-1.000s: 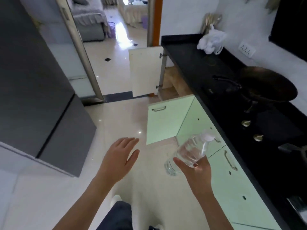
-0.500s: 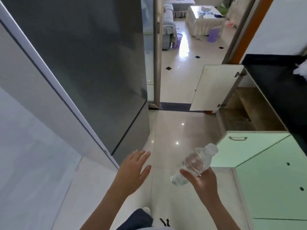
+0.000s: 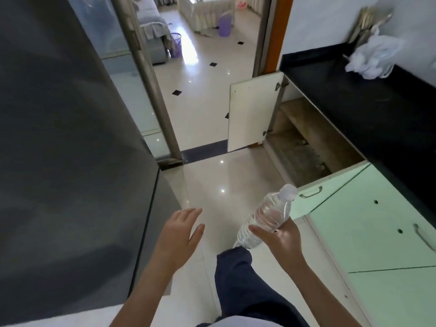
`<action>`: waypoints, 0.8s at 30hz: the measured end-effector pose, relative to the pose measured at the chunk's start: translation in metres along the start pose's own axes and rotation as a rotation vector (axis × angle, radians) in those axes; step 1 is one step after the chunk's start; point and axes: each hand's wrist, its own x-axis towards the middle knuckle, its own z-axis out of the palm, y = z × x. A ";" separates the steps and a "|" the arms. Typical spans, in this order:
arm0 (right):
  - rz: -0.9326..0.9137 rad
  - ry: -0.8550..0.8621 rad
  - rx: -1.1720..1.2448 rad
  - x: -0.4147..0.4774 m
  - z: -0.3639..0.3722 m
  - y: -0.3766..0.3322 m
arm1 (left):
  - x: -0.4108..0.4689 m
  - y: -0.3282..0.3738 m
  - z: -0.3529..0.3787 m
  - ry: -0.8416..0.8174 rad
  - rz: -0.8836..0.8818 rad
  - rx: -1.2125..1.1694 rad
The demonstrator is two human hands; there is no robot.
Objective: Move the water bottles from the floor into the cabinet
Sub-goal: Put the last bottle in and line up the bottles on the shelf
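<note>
water bottle (image 3: 267, 217) gripped by right hand (image 3: 282, 237); left hand (image 3: 180, 232) spread; cabinet (image 3: 304, 147) door (image 3: 253, 113) ajar.

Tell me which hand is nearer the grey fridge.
Left. The left hand hovers open just beside the grey fridge; the right hand, gripping the water bottle, is farther off, by the green cabinets.

Cabinet (image 3: 295, 142) interior partly hidden under countertop (image 3: 354, 102)
</note>
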 end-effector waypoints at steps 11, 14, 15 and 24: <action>0.101 0.141 -0.016 0.203 -0.029 -0.030 | 0.243 0.053 -0.012 -0.172 0.183 0.100; 0.134 0.243 0.000 0.241 -0.042 -0.036 | 0.303 0.071 -0.020 -0.167 0.279 0.132; 0.151 0.277 0.010 0.251 -0.046 -0.035 | 0.321 0.076 -0.019 -0.166 0.305 0.133; 0.393 0.515 0.100 0.306 -0.057 -0.018 | 0.448 0.086 0.023 -0.390 0.502 0.102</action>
